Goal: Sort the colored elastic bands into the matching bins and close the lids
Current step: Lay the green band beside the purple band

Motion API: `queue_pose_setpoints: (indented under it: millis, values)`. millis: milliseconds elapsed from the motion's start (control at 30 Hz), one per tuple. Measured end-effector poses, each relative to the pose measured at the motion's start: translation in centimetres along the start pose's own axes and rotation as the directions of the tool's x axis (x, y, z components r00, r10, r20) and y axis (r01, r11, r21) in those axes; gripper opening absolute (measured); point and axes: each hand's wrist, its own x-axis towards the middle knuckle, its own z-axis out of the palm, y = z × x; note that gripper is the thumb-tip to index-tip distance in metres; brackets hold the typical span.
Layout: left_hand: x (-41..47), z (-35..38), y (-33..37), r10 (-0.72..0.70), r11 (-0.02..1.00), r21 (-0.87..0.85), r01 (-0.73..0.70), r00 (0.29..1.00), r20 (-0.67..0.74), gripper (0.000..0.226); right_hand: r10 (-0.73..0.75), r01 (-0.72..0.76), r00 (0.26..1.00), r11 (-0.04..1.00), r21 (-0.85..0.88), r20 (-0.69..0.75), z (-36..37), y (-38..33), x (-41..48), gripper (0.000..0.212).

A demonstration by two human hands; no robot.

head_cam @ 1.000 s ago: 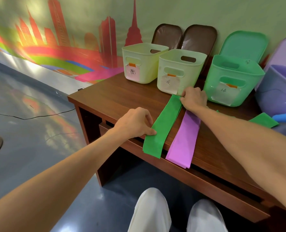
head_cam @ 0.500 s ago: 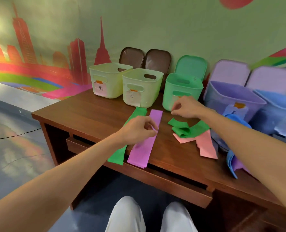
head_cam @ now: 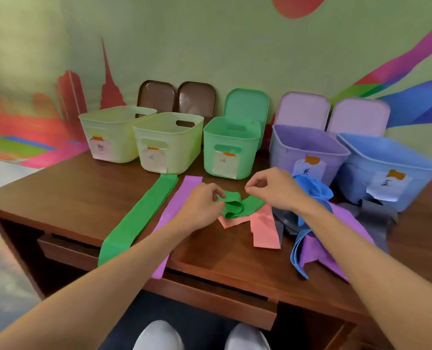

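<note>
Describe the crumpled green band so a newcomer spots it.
On the wooden desk, look just in front of the green bin, between the left hand and right hand. The crumpled green band lies there on a pink band. Unlike the long green band laid flat to its left, it is bunched into folds.

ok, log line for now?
left hand: pinches crumpled green band | right hand: pinched above it, grasp unclear | green bin: open

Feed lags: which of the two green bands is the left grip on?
The crumpled green band in the middle, atop the pink band; the left grip pinches its edge. The long green band lies flat further left.
</note>
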Motion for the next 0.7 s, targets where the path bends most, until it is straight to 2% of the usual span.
queue_pose_setpoints:
  millis: [167, 300, 400, 467, 600, 700]
  values:
    - [4.9, 0.7, -1.2, -0.032, 0.958, 0.285, 0.033, 0.999, -0.011, 0.029, -0.031, 0.031, 0.999, 0.999, 0.014, -0.03, 1.7, 0.4, 1.3, 0.013]
    - [6.9, 1.4, -2.0, -0.048, 0.815, 0.579, 0.023, 0.998, 0.029, 0.032, -0.003, 0.003, 1.0, 1.0, -0.008, -0.029, 3.1, 1.7, 1.8, 0.017]
    - [7.6, 1.8, -1.8, -0.052, 0.713, 0.701, 0.004, 0.998, 0.047, 0.026, 0.001, -0.005, 0.999, 0.996, -0.089, -0.051, 3.9, 2.4, 2.0, 0.016]
    - [8.0, 2.0, -1.8, -0.048, 0.716, 0.698, 0.007, 0.998, 0.039, 0.021, 0.003, -0.01, 0.998, 0.995, -0.098, -0.069, 4.1, 2.8, 2.3, 0.015]
    - [8.1, 1.7, -1.4, -0.033, 0.838, 0.545, 0.009, 0.999, 0.033, 0.014, 0.008, -0.013, 0.999, 0.995, -0.096, -0.048, 3.9, 2.7, 2.7, 0.016]
    - [7.4, 0.8, -0.9, 0.004, 0.884, 0.467, -0.013, 1.0, 0.02, 0.013, -0.024, 0.021, 0.999, 0.994, -0.103, -0.027, 3.5, 2.3, 2.6, 0.023]
